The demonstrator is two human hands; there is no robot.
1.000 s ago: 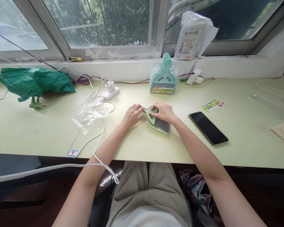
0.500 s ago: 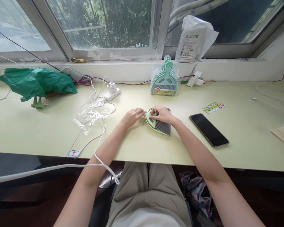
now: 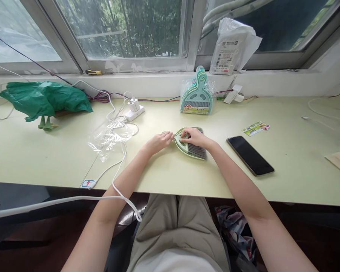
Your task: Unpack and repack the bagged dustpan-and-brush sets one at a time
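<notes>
A light green mini dustpan lies on the table in front of me, with a matching hand brush resting in it. The brush's grey bristles point to the right. My left hand is closed around the handle end at the left, its fingers hiding most of the handles. From above, my right hand pinches the body of the brush near its oval holes. Part of the dustpan is covered by the brush and my right hand.
A phone and a printed card lie to the right. Crumpled clear film and a white cable are on the left. Packed dustpan sets stand behind, near a power strip and a green bag.
The brush and dustpan have turned slightly, their bristle end shifting right and a little away from me. My left hand has moved slightly right; my right hand stays almost in place.
</notes>
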